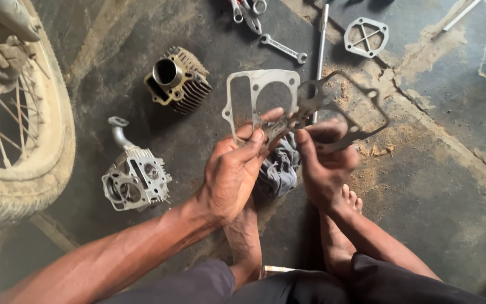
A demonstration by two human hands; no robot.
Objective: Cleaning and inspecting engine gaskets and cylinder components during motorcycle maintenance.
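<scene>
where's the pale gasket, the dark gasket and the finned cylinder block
pale gasket point(261, 76): head view, on its top strip above the big round hole
dark gasket point(367, 93): head view, on its upper right edge
finned cylinder block point(192, 90): head view, on the fins right of the bore

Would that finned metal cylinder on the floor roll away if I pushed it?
Probably not far. The cylinder has a blocky, finned body, so it would likely rock or slide rather than roll. It looks like thick solid metal, so probably heavy for its size, and stiff.
</scene>
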